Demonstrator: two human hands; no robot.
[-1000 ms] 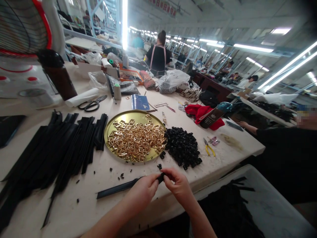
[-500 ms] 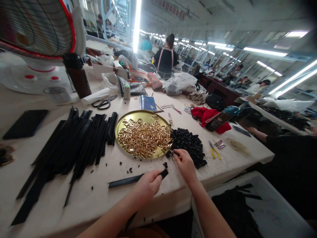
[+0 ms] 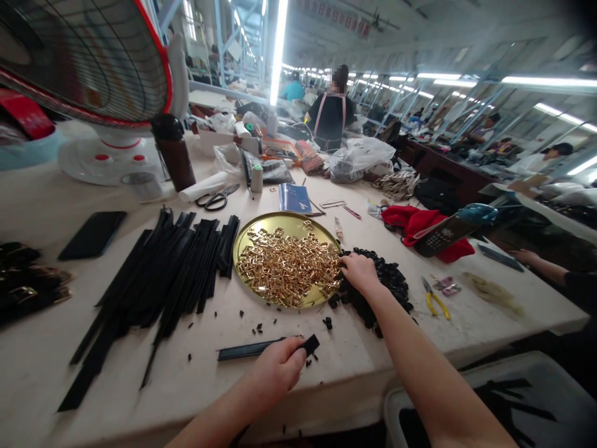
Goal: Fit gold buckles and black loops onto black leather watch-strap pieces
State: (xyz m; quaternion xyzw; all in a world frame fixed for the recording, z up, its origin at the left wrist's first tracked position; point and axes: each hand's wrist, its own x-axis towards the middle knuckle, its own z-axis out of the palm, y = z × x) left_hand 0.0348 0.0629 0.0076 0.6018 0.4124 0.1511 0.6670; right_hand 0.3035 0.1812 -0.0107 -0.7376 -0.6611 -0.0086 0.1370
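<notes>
My left hand (image 3: 277, 372) is closed on one end of a flat black strap (image 3: 252, 349) that lies on the white table near its front edge. My right hand (image 3: 358, 272) reaches forward to the right rim of a round gold tray (image 3: 242, 246) heaped with small gold metal clips (image 3: 289, 269). Its fingers curl down among the clips at the tray's edge; whether they hold one is hidden. A heap of small black pieces (image 3: 389, 283) lies just right of that hand.
A pile of long black straps (image 3: 168, 274) lies left of the tray. A phone (image 3: 92, 234), scissors (image 3: 217, 198), a dark bottle (image 3: 173, 153) and a fan (image 3: 88, 68) stand behind. Yellow pliers (image 3: 435, 300) and red cloth (image 3: 420, 224) lie right. A person's arm (image 3: 536, 264) rests at the right edge.
My right hand let go of the strap's end and moved forward to the gold tray. My left hand kept hold of the strap. The view swung left.
</notes>
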